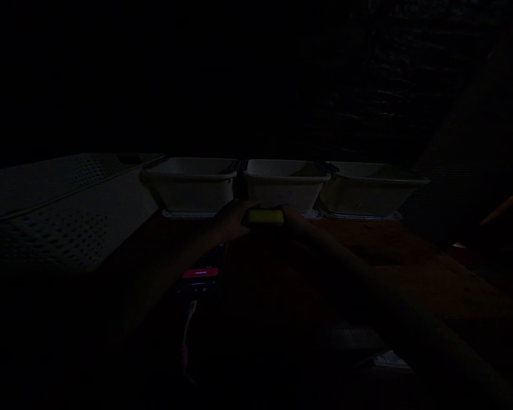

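Note:
The scene is very dark. A small yellow block-shaped thing [265, 217] is held between my two hands, in front of the middle basin. My left hand [238, 217] grips its left end, and my right hand [291, 216] closes on its right end. What kind of thing it is does not show. Just beyond stands the middle white basin [284, 191], with the left basin [199, 191] and the right basin [367, 192] on either side. Beneath my left forearm lies a lit phone [200, 273].
A white cable [187, 324] runs from the phone toward me. On the left stands a large white perforated basket [68, 213]. The wooden table [385, 250] carries a pale flat item [391, 359] near my right forearm. Someone's limb [502, 210] shows at the far right.

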`<state>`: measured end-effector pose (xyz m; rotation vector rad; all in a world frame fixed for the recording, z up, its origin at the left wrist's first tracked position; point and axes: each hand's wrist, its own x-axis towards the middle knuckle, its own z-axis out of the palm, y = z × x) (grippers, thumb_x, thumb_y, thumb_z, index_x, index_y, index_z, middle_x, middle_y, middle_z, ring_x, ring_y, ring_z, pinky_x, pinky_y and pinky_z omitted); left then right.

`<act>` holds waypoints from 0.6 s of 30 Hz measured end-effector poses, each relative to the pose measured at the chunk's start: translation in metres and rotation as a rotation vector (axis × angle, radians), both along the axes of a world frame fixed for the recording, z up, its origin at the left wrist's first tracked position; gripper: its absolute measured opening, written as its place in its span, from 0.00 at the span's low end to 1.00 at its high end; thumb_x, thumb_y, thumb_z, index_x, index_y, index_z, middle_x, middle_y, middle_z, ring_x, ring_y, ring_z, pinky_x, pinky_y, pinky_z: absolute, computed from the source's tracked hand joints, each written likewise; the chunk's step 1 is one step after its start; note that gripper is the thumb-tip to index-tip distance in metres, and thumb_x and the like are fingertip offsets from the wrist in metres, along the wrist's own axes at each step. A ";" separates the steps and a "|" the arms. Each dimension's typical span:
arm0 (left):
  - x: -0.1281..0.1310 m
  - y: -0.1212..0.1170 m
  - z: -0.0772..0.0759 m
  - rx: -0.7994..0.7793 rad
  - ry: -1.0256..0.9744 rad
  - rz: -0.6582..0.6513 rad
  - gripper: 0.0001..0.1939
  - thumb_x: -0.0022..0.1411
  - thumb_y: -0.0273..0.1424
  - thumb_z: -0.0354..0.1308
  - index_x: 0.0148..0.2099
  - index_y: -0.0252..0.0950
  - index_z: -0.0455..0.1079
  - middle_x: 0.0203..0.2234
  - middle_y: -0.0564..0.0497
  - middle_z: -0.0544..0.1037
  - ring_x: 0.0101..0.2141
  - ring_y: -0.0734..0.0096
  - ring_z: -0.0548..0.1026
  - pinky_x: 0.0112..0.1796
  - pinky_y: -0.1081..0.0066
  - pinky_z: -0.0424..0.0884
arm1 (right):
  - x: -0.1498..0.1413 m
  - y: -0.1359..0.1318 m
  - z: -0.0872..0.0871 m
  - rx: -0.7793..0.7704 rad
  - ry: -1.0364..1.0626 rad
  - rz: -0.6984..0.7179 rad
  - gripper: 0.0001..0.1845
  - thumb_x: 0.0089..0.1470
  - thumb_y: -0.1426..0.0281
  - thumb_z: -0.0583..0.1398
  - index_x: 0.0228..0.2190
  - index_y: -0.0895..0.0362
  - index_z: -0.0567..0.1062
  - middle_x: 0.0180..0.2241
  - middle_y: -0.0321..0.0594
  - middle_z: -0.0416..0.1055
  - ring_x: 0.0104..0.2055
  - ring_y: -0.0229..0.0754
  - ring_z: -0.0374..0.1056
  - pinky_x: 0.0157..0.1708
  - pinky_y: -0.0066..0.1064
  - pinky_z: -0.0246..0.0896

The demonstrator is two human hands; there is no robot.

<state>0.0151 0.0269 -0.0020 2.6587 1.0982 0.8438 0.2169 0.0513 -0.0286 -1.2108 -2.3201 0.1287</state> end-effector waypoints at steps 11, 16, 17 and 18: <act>0.001 0.005 -0.003 0.062 -0.156 0.134 0.29 0.48 0.33 0.63 0.54 0.35 0.63 0.42 0.46 0.75 0.41 0.63 0.73 0.38 0.68 0.68 | 0.002 0.001 0.009 -0.002 0.193 0.157 0.24 0.44 0.72 0.61 0.46 0.62 0.70 0.42 0.49 0.73 0.41 0.44 0.70 0.39 0.34 0.66; 0.010 -0.001 0.001 0.089 -0.216 0.168 0.29 0.51 0.37 0.62 0.54 0.36 0.60 0.41 0.47 0.74 0.39 0.64 0.73 0.37 0.68 0.69 | 0.014 0.006 0.012 0.094 0.204 0.063 0.19 0.46 0.72 0.60 0.42 0.60 0.72 0.38 0.48 0.74 0.37 0.44 0.71 0.34 0.32 0.65; 0.012 -0.005 0.004 0.127 -0.211 0.187 0.27 0.52 0.37 0.62 0.53 0.37 0.60 0.41 0.48 0.74 0.39 0.65 0.73 0.37 0.68 0.69 | 0.016 0.006 0.014 0.102 0.168 0.042 0.17 0.46 0.72 0.60 0.41 0.59 0.73 0.37 0.47 0.74 0.36 0.43 0.71 0.33 0.31 0.64; 0.014 -0.009 0.008 0.175 -0.190 0.195 0.26 0.53 0.37 0.61 0.53 0.38 0.60 0.43 0.48 0.73 0.41 0.64 0.72 0.39 0.68 0.68 | 0.019 0.005 0.015 0.101 0.118 0.033 0.15 0.46 0.72 0.60 0.39 0.59 0.73 0.36 0.46 0.74 0.35 0.43 0.71 0.33 0.31 0.64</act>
